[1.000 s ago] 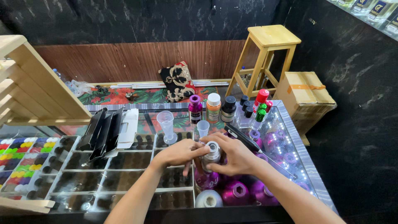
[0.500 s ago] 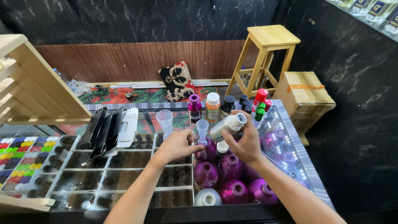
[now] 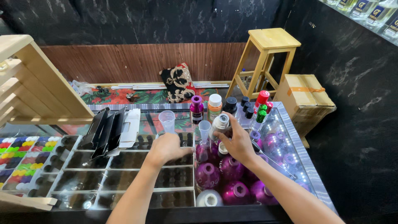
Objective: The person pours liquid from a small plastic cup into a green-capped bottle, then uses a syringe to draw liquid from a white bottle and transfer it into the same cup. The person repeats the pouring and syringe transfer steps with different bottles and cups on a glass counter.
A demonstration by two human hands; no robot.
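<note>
The right hand [image 3: 237, 141] reaches forward, fingers wrapped around a tilted silvery metal bottle [image 3: 220, 125] beside a small clear plastic funnel [image 3: 204, 127], while the left hand [image 3: 164, 148] rests knuckles-up, curled loosely on the divided tray [image 3: 124, 176].

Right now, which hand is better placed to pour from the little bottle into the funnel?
The right hand, probably: it already grips the small silver bottle, tilted right beside the clear funnel. The left hand rests lower, by the funnel's base.
</note>
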